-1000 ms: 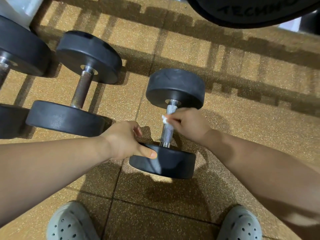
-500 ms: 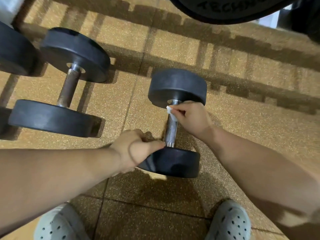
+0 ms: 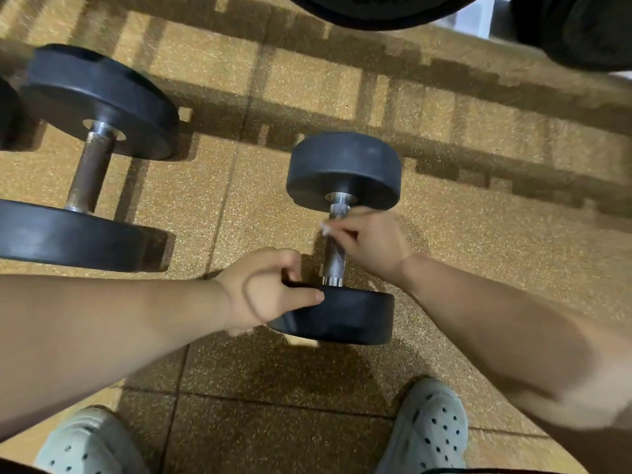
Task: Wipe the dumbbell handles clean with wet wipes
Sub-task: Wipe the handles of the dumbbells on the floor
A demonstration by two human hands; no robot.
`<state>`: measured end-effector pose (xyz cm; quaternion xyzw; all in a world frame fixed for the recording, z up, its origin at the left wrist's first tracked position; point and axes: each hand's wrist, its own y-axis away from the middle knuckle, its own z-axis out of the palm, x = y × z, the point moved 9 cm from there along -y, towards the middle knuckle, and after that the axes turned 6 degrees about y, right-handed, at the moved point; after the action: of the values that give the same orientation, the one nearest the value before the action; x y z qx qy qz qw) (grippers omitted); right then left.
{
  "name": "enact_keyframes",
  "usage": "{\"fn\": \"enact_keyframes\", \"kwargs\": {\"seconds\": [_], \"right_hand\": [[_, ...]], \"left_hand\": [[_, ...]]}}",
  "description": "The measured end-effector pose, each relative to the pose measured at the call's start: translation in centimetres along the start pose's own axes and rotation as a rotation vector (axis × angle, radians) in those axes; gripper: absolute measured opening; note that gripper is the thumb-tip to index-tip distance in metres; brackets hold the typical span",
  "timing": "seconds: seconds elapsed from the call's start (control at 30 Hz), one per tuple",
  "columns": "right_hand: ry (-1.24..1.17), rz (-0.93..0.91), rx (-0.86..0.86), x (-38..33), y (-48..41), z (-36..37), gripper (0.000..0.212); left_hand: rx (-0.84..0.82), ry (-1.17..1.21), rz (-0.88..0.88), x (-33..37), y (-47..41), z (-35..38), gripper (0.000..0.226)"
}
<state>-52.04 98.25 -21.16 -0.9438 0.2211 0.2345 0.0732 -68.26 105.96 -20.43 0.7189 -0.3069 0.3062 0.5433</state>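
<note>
A small dumbbell [image 3: 342,316] lies on the brown speckled floor [image 3: 478,234], about in the middle of the part we can see. It has two round black ends and a shiny metal handle [image 3: 334,260] between them. One black end is close to the person and the other is farther away.

The left hand [image 3: 266,292] holds the near black end. Its thumb lies flat along the top of that end. Its fingers are curled over the inner side, next to the bottom of the handle.

The right hand [image 3: 371,241] is up at the far part of the handle, just under the far black end. Its fingers are curled round the handle and pinch a little white wet wipe [image 3: 325,229] against the metal. Only a small bit of the wipe sticks out to the left of the fingers, and it looks blurry.

A bigger dumbbell [image 3: 85,172] lies by the left edge of the floor, well apart from the small one. Its handle looks dark and dull.

Near the bottom edge are two light grey shoes with holes, the left shoe [image 3: 85,443] and the right shoe [image 3: 431,425]. A big black plate [image 3: 376,8] hangs over the top edge. Dark striped shadows cross the far part of the floor
</note>
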Motion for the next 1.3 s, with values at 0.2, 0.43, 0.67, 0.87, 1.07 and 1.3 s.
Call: {"fn": "enact_keyframes", "kwargs": {"seconds": [0.2,0.43,0.67,0.87,1.07,1.3], "right_hand": [[-0.017,-0.138,-0.184,-0.6,1.3,0.5,0.02],[-0.063,0.13,-0.092,2.6,0.2,-0.9,0.021],[-0.034,-0.132,-0.301,-0.8,1.0,0.8,0.022],[0.089,0.113,-0.062,2.2,-1.8,-0.1,0.025],[0.001,-0.138,-0.347,-0.8,0.2,1.6,0.019],[-0.006,0.037,-0.044,1.0,-0.2,-0.2,0.019]], "left_hand": [[-0.06,-0.15,0.094,1.0,0.0,0.7,0.025],[-0.116,-0.393,0.126,1.5,-0.5,1.7,0.025],[-0.107,-0.258,0.104,0.8,-0.4,0.6,0.029],[-0.15,-0.215,0.096,0.6,0.4,0.2,0.038],[-0.091,-0.265,0.028,1.5,0.7,0.5,0.05],[-0.098,-0.807,0.103,3.4,0.6,1.3,0.06]]}}
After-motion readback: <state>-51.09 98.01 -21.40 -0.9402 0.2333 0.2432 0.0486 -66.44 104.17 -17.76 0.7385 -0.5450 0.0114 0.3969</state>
